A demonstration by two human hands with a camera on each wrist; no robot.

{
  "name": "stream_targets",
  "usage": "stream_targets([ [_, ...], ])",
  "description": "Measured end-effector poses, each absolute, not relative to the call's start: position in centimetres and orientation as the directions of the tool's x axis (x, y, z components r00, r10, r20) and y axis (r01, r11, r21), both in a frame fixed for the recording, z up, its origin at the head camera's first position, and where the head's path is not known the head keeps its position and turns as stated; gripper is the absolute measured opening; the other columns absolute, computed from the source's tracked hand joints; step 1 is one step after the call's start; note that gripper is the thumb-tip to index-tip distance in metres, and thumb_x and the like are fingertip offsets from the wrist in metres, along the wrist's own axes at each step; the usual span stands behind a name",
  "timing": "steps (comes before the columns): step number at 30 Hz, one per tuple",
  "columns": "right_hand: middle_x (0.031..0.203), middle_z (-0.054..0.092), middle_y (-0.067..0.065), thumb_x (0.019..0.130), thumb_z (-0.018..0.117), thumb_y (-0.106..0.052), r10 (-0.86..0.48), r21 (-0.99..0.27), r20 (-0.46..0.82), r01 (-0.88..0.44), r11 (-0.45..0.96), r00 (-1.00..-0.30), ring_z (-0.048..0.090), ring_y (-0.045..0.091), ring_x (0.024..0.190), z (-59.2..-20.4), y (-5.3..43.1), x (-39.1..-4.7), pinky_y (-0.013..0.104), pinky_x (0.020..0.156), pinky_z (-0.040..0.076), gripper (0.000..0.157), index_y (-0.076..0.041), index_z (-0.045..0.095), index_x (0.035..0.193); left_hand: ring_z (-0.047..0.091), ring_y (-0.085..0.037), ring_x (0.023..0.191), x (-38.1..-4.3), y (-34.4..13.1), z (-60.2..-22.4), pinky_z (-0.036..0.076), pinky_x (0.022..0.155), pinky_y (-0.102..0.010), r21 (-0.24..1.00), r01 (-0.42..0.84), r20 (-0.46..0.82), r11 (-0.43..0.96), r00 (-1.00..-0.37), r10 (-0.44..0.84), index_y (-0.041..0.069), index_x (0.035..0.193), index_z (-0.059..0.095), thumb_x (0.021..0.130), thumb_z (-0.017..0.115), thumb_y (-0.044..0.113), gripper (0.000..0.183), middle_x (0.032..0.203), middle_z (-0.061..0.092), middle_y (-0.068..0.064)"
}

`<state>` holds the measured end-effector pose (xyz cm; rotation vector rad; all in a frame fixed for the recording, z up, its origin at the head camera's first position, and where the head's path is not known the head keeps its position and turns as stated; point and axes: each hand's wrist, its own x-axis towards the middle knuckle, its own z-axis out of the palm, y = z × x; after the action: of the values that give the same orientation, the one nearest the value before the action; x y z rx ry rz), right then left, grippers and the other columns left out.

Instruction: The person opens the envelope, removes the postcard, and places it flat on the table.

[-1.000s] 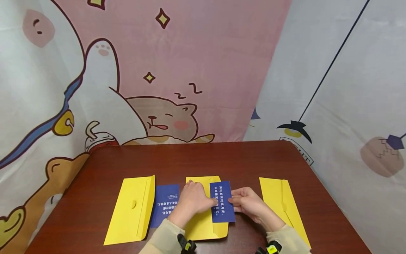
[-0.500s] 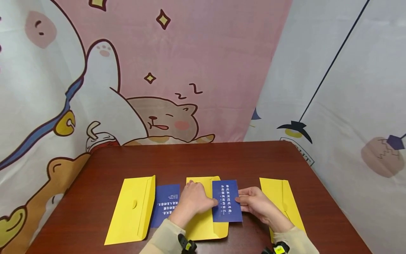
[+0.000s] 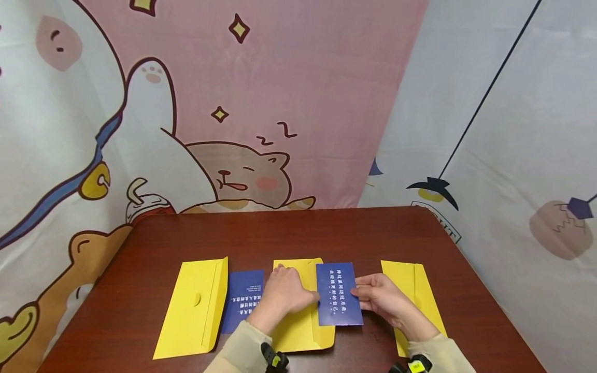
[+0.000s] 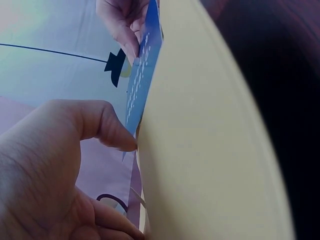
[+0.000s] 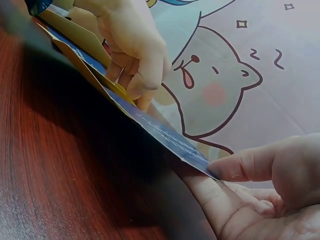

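A yellow envelope lies in the middle of the table under my left hand. That hand holds it, with bent fingers and the thumb on its surface. My right hand pinches the right edge of a blue card with white printed lettering between thumb and fingers. The card's left edge is by my left thumb, over the envelope's right side. In the right wrist view the card slants up from the envelope to my right fingers. The left wrist view shows the envelope large and close.
Left of the middle stand a second yellow envelope with a round tab and another blue card, partly behind my left hand. A third yellow envelope lies right, partly covered by my right hand. The brown table meets a cartoon-printed cloth.
My right hand has moved right, taking the blue card with it, and more of the card shows. The left hand has stayed in place on the envelope.
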<state>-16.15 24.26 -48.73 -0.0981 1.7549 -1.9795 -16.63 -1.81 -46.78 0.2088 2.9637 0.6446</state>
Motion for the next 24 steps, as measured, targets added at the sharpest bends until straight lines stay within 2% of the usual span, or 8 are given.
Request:
stream_targets([
  [5,0.111,0.074,0.025,0.104,0.058,0.004,-0.400,-0.948,-0.264,0.313,-0.062,-0.878,0.077,0.030,0.094,-48.8,24.6,-16.1,0.044,0.083,0.061,0.040,0.028,0.047,0.133,0.059,-0.044,0.123,-16.6,-1.9,-47.0,0.045,0.109,-0.052,0.417,0.119,-0.067,0.901,-0.985,0.161,-0.006,0.098,0.071,0.074,0.081,0.057,0.068,0.111,0.071,-0.021],
  [12,0.110,0.074,0.025,0.104,0.058,0.003,-0.399,-0.947,-0.266,0.315,-0.063,-0.878,0.077,0.029,0.094,-48.7,25.1,-16.0,0.044,0.083,0.061,0.040,0.028,0.046,0.133,0.057,-0.046,0.129,-16.7,-1.8,-47.1,0.042,0.113,-0.053,0.411,0.128,-0.064,0.903,-0.984,0.168,-0.006,0.099,0.071,0.074,0.081,0.058,0.070,0.115,0.071,-0.023],
  [18,0.110,0.074,0.025,0.104,0.057,0.004,-0.410,-0.947,-0.266,0.316,-0.059,-0.872,0.077,0.028,0.093,-48.3,25.4,-15.9,0.043,0.083,0.061,0.039,0.028,0.047,0.133,0.059,-0.045,0.124,-16.8,-1.8,-47.1,0.044,0.110,-0.053,0.399,0.128,-0.059,0.908,-0.985,0.164,-0.006,0.097,0.070,0.073,0.081,0.057,0.068,0.109,0.071,-0.021],
  [24,0.110,0.074,0.025,0.104,0.056,0.004,-0.418,-0.946,-0.262,0.317,-0.067,-0.870,0.077,0.029,0.094,-48.3,25.7,-15.9,0.044,0.084,0.061,0.038,0.028,0.048,0.133,0.058,-0.046,0.127,-16.8,-1.8,-47.1,0.043,0.112,-0.053,0.401,0.124,-0.059,0.908,-0.985,0.160,-0.008,0.100,0.070,0.073,0.081,0.056,0.070,0.113,0.072,-0.023],
])
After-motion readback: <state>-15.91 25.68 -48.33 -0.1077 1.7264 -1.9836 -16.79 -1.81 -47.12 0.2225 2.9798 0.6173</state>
